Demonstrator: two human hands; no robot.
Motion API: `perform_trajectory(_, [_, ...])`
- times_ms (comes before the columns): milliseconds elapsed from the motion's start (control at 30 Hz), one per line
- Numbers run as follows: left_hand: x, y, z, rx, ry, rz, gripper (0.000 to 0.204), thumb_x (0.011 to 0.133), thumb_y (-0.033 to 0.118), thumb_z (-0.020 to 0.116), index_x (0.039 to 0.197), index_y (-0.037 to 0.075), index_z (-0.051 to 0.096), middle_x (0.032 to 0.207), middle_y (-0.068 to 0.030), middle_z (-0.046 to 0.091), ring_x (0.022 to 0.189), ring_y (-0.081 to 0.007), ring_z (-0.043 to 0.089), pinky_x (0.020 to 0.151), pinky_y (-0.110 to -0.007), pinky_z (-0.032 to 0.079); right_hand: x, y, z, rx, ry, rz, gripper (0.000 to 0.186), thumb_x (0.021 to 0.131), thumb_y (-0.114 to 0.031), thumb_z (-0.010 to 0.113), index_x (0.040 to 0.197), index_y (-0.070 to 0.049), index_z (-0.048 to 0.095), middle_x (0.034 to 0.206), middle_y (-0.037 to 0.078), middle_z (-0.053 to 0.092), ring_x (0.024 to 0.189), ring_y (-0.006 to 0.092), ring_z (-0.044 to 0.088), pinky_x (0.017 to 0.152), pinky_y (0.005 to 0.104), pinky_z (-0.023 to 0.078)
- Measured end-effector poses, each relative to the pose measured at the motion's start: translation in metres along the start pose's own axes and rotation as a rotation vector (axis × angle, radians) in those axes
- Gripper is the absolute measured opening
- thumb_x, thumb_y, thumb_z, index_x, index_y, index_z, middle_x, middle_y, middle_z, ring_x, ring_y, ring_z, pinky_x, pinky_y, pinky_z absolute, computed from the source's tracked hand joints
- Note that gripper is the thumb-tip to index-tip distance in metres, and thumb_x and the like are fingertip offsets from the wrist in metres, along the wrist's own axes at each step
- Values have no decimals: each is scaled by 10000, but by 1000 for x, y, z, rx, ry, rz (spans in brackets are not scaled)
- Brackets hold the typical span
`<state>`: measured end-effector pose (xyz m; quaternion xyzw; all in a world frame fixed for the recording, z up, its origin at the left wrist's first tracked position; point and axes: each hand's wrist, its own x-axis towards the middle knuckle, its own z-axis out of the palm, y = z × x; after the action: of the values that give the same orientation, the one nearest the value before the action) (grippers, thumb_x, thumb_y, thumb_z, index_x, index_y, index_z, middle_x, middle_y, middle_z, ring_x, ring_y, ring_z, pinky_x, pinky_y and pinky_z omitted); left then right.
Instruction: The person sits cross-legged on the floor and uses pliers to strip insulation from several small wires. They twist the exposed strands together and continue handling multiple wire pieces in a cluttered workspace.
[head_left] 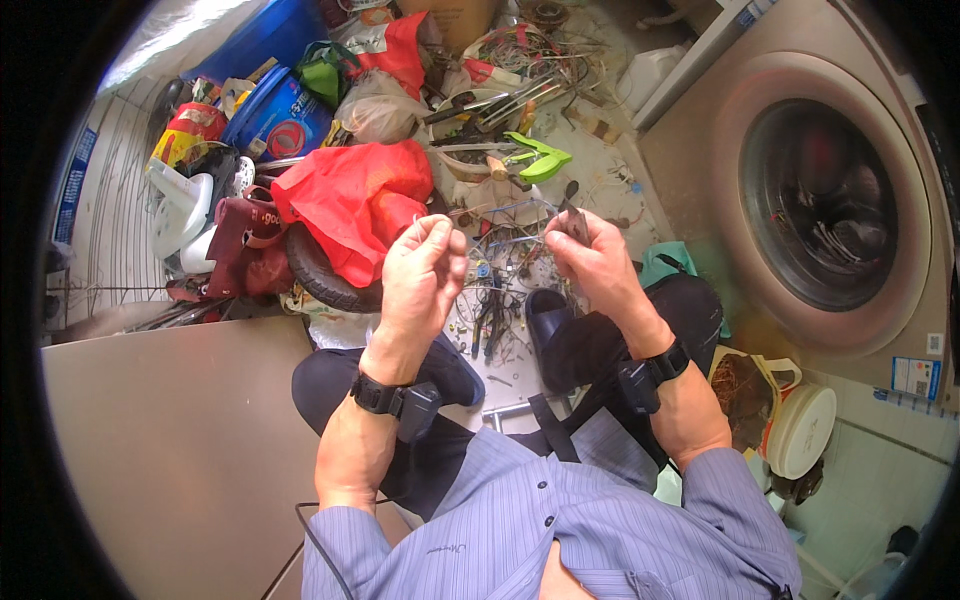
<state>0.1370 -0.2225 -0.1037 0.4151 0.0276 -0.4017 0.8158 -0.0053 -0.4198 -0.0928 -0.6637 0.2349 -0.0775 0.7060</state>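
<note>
My left hand is closed in a pinch, thumb against forefinger, in front of the red cloth bag. A thin strand, perhaps wire, seems to show at its fingertips; it is too fine to make out surely. To its right, at about the same height, my right hand is closed on a small dark flat tool whose kind I cannot tell. Below and between the hands, a tangle of cut wires and small scraps lies on the floor. A bright green-handled tool lies beyond them.
A washing machine with a round glass door stands at the right. Several hand tools and more wires are heaped at the back. A blue tub and a black tyre are at the left. A white-lidded bucket stands lower right.
</note>
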Motion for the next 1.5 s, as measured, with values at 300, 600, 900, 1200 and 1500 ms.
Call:
perform_trajectory(300, [-7,-16,13,219,-142,-201,280,940,121,751,1170,15,632,792,29,644,505,-6,459,429,-159,316,-2,-3,-4,-120,-109,-29,109,959,-126,664,952,-17,666,759,-33,591,683,58,520,616,249,428])
perform_trajectory(600, [-14,-29,18,531,-132,-205,174,912,174,768,977,13,753,697,47,632,547,-14,489,470,-196,338,-4,-5,4,-434,-169,-229,115,885,-85,716,950,8,700,791,110,669,727,165,629,687,324,509])
perform_trajectory(900, [-17,-44,21,1024,-129,156,184,886,146,679,915,-31,720,730,-69,698,669,-73,606,635,-274,509,0,11,-2,-659,-236,-344,156,846,-121,735,860,8,649,794,198,649,747,322,676,667,406,513])
perform_trajectory(1200, [-15,-26,24,512,-179,-173,76,980,135,640,954,65,624,679,62,521,501,-22,419,439,-190,307,-7,-1,-3,-325,-195,-72,110,930,-119,699,934,-11,679,729,-17,612,671,73,537,597,268,436])
perform_trajectory(1500, [-11,-13,18,217,-257,-217,85,1040,172,607,1053,88,603,713,41,543,493,-11,399,405,-165,268,-7,-13,2,-122,-204,24,84,934,-124,701,931,-42,682,695,-42,576,626,50,520,559,239,405])
